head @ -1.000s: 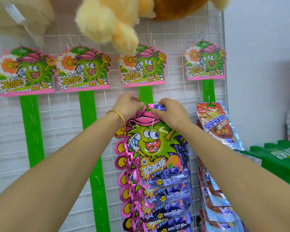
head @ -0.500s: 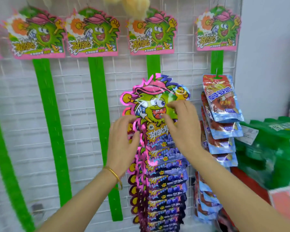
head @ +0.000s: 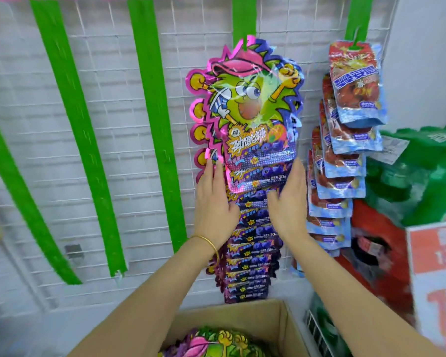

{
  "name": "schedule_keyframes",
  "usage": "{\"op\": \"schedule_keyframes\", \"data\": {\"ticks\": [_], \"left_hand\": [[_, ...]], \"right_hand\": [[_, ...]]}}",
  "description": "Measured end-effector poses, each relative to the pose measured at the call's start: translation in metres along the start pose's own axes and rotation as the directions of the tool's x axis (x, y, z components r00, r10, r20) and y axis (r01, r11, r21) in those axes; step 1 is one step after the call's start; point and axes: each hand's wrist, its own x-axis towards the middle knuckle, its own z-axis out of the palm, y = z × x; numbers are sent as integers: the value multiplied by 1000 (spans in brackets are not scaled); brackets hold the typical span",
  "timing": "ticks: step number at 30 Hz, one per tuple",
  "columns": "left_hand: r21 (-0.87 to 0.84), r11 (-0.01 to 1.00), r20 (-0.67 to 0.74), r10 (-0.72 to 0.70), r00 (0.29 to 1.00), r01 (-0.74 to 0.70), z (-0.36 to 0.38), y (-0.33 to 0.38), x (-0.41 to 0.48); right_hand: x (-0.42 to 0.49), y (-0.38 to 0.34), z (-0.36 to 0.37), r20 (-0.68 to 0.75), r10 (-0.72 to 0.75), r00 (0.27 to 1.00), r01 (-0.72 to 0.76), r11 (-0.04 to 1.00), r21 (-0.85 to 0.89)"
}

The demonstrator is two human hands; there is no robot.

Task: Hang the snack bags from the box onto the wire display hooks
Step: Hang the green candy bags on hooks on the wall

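Note:
A column of purple and pink snack bags [head: 252, 112] with a green cartoon figure hangs on a green strip [head: 243, 19] against the white wire grid [head: 113, 124]. My left hand [head: 215, 204] lies flat against the left side of the column, fingers apart. My right hand [head: 289, 199] lies flat on its right side, fingers spread. Neither hand grips a bag. Below, an open cardboard box [head: 271, 318] holds more of the same bags [head: 214, 343].
Two bare green strips [head: 152, 124] hang on the grid to the left. A column of red and blue snack bags [head: 350, 130] hangs on the right. Green packs [head: 428, 176], a red carton [head: 381, 253] and a red-and-white sign [head: 435, 279] stand at the right.
Both hands have slid down from the top of the hanging column to its middle and flattened against it. The view has tipped downward, bringing the box into sight.

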Motion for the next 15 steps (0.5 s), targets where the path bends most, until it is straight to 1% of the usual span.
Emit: {"op": "schedule_keyframes", "data": {"ticks": [4,10,15], "left_hand": [[7,997,7,-81,997,81,11,13,12],[45,997,13,-68,998,68,14,13,12],[19,998,13,-67,998,67,12,11,9]], "right_hand": [[14,-5,4,6,50,999,-50,995,84],[11,-9,7,-32,49,998,-42,984,175],[5,-12,8,-30,52,998,-46,983,176]]}}
